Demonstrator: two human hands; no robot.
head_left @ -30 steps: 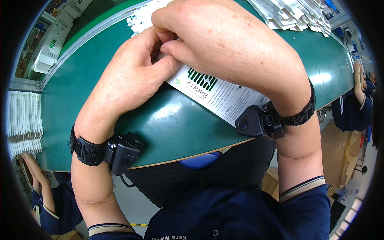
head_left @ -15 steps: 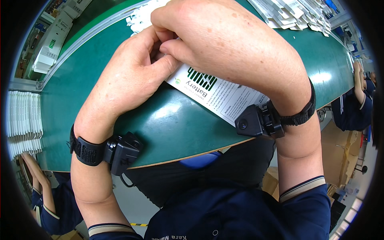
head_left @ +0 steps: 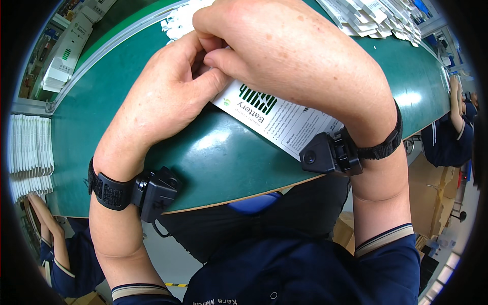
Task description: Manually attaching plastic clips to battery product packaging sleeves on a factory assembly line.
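A long white printed carton [head_left: 277,119], with green and black markings, lies slantwise under my right forearm. Its far end runs in beneath both hands. My left hand [head_left: 175,84] is closed at that end, thumb laid across the carton's corner and fingers curled underneath out of sight. Against it, my right hand [head_left: 229,38] bends inward with thumb and fingers pinched together. The two hands touch, and they cover what the pinch holds at the carton's end. Whether the carton is flat or folded up cannot be told.
Small white pieces [head_left: 178,23] lie just beyond my hands on the green bench [head_left: 203,162]. Flat white cartons are heaped [head_left: 368,18] at the far right. A neat carton stack [head_left: 31,152] stands at the left edge. Other people's arms [head_left: 48,218] show at both sides.
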